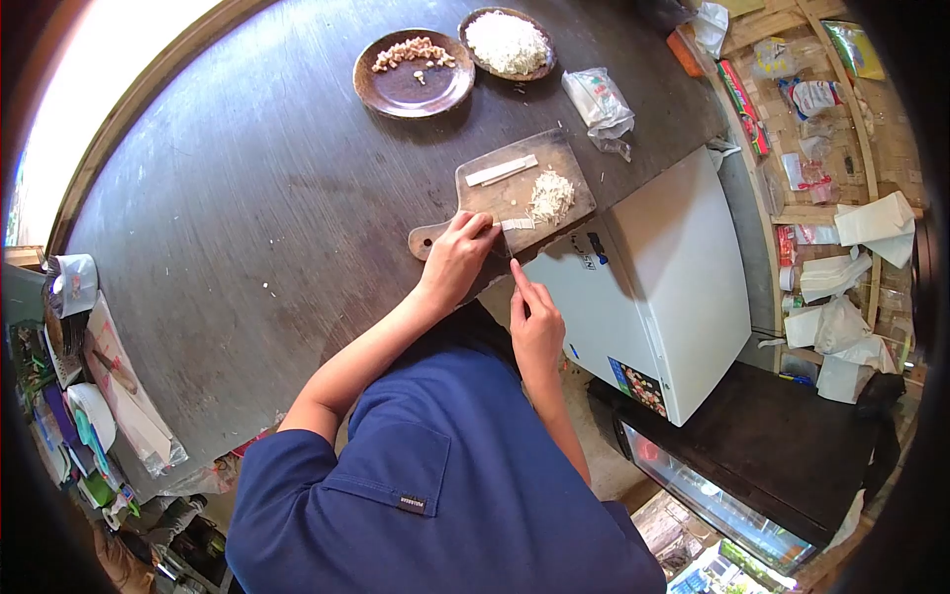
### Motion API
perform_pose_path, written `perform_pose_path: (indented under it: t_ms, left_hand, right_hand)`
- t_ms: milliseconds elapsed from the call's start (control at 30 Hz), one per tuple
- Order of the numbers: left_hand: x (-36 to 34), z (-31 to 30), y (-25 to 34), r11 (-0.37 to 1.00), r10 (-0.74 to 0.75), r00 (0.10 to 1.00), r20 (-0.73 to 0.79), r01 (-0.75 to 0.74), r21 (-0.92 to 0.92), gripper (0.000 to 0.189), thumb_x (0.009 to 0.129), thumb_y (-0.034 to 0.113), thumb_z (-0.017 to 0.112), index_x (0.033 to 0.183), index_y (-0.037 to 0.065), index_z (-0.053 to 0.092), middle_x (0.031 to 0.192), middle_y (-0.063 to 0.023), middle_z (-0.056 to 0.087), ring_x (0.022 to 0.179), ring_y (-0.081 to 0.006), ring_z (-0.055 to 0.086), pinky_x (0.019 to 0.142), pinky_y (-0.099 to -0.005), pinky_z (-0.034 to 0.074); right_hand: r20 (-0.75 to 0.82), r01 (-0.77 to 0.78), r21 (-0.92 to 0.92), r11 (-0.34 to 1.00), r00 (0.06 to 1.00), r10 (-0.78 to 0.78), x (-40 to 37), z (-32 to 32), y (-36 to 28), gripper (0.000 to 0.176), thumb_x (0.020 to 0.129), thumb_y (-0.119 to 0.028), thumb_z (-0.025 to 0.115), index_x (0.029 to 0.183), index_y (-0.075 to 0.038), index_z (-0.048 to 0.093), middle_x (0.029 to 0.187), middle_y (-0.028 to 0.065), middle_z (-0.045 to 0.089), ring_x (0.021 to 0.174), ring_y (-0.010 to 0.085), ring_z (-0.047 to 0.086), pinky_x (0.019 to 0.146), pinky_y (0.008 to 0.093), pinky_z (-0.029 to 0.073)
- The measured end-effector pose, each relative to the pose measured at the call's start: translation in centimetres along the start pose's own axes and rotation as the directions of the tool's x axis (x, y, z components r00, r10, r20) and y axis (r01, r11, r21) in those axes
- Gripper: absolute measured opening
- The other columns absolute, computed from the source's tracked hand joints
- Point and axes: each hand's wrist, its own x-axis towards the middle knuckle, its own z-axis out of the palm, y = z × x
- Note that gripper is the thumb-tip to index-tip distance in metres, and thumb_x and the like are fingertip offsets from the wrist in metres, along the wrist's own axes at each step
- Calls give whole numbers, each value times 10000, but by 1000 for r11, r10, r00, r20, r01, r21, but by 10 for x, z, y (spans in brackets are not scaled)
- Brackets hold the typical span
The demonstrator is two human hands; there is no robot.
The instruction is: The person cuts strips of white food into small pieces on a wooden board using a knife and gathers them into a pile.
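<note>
On a wooden cutting board near the counter's edge, my left hand pinches a white strip, its fingertips pressed to the board. Close beside it, my right hand is closed with the index finger stretched forward, gripping what looks like a thin-bladed knife; its handle is hidden in the palm. Across the board's far part lie white sticks. A heap of fine pale shreds rests at the board's right end.
Beyond the board stand a brown plate with light brown pieces and a bowl heaped with white shreds. A plastic-wrapped packet lies nearby. A white freezer adjoins the counter's right edge; a knife lies far left.
</note>
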Motion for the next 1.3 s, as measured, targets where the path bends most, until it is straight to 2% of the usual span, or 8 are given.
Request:
perform_pose_path:
  t_ms: [233,500,633,833,1067,1133,1233,1300]
  left_hand:
    - [3,-3,4,999,-32,999,-7,32,-30,234,860,46,728,1089,14,764,1086,-88,672,1047,-291,643,922,-385,570]
    - [3,-2,2,1000,-3,999,-36,3,-10,259,812,63,705,1063,20,750,1079,-77,662,1043,-263,637,911,-354,579]
    - [3,-3,-1,1000,-3,998,-60,1,-30,244,821,55,726,1061,19,754,1085,-80,671,1043,-265,639,911,-354,579]
    - [2,-4,4,995,-68,997,-22,67,-77,232,844,45,770,1073,6,774,1087,-88,696,1047,-289,656,923,-394,575]
    - [1,0,1,997,-52,998,-36,50,-52,237,843,44,770,1078,21,778,1082,-78,694,1041,-283,655,914,-383,577]
    - [2,0,0,998,-25,997,-77,20,-57,229,838,67,736,1062,28,759,1065,-64,677,1039,-253,648,900,-351,587]
    - [3,-4,3,998,-33,998,-61,31,-46,225,841,69,737,1060,28,763,1067,-64,675,1040,-252,647,898,-347,587]
    - [4,-4,2,999,-23,997,-68,21,-38,217,842,70,737,1054,30,760,1066,-68,672,1037,-256,646,895,-348,586]
  right_hand:
    - [0,18,72,997,1000,-18,15,3,3,493,1014,-102,656,1466,-298,682,979,76,703,813,324,723,719,458,569]
    - [-12,30,-33,999,999,-30,13,8,-2,501,1010,-100,660,1469,-300,680,980,65,710,819,321,725,726,450,582]
    - [-36,66,4,998,997,-66,15,6,-2,495,1013,-105,657,1468,-299,681,986,61,712,809,316,727,719,449,582]
    - [23,-11,14,1000,1000,10,12,2,-2,476,1026,-113,648,1469,-284,680,987,80,710,834,334,723,735,465,571]
    - [45,-18,22,1000,999,17,9,-1,-3,476,1027,-105,644,1469,-280,682,970,96,700,854,336,718,758,463,569]
    - [49,-33,26,999,998,32,11,0,-2,477,1027,-105,644,1470,-279,681,969,99,700,858,335,718,761,462,568]
    - [37,-18,99,995,999,15,17,0,-2,475,1025,-104,648,1467,-277,684,964,96,701,851,334,720,755,460,569]
    - [39,-5,113,994,999,1,14,-3,-4,483,1031,-72,635,1482,-240,673,933,135,664,757,318,622,756,426,527]
